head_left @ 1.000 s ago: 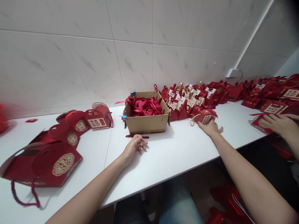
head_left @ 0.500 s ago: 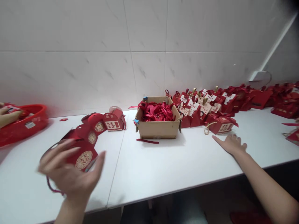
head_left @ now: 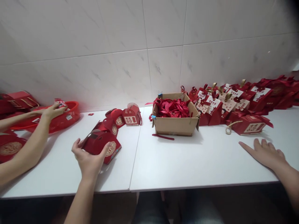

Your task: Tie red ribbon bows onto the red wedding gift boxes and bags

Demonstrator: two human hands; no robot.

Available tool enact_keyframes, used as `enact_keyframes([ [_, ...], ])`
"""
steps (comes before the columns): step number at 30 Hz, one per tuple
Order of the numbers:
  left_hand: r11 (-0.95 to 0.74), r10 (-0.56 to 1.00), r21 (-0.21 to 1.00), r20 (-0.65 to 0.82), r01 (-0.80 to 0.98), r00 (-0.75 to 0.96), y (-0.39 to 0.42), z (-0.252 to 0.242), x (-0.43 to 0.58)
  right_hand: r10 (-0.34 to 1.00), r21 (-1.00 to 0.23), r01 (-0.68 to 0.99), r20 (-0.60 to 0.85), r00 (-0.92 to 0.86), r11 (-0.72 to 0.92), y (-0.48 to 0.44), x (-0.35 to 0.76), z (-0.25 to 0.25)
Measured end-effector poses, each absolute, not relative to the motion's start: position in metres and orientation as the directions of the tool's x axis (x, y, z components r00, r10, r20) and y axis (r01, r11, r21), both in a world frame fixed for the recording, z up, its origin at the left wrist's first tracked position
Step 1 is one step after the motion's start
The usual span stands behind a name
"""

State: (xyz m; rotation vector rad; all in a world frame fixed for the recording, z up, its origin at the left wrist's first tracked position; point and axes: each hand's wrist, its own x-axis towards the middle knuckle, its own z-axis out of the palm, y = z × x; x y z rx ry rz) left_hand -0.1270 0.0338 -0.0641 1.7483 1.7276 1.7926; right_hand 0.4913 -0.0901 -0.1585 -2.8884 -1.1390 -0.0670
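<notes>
My left hand [head_left: 90,158] is closed round a red gift box [head_left: 100,141] with a round gold emblem, thumb on the near face and fingers at the far side. Behind it, more red gift boxes [head_left: 116,117] stand in a row, and the one at the end [head_left: 132,115] carries a pale printed panel. On the right, my right hand [head_left: 266,153] lies flat on the white table with its fingers spread and nothing in it. Just beyond its fingertips sits a ribbon-tied red box [head_left: 249,123] with a loop of cord at its left end.
A cardboard box [head_left: 176,126] of red ribbons [head_left: 174,108] stands mid-table, a dark red strip [head_left: 163,137] before it. Filled bags [head_left: 213,107] crowd the back right. At left, another person's hands [head_left: 52,110] hold a small packet over a red basin [head_left: 72,113].
My left hand has closed on the nearest red box, over which it hovered open before. The view has swung left, showing more of the other person's arms. My right hand stays flat.
</notes>
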Motion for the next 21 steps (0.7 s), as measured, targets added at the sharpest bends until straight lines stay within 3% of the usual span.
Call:
enact_keyframes([
  [3,-0.38,0.695,0.722,0.636,0.578,-0.336,0.015,-0.056,-0.115,0.683,-0.003,0.683,0.045,0.729,-0.73,-0.092,0.491,-0.158],
  [9,-0.731,0.661,0.52,0.7,0.443,0.27,-0.019,-0.039,-0.075,0.68,-0.052,0.683,0.06,0.731,-0.729,-0.091,0.491,-0.158],
  [12,-0.783,0.613,0.443,0.667,0.436,0.423,-0.017,-0.03,-0.047,0.683,-0.042,0.686,0.072,0.727,-0.726,-0.091,0.492,-0.158],
  [17,-0.805,0.585,0.477,0.542,0.352,0.603,0.01,-0.036,-0.01,0.684,-0.012,0.686,0.063,0.727,-0.728,-0.091,0.492,-0.158],
  [21,-0.829,0.532,0.488,0.544,0.271,0.649,0.032,-0.051,0.0,0.68,-0.031,0.682,0.064,0.731,-0.731,-0.09,0.492,-0.157],
])
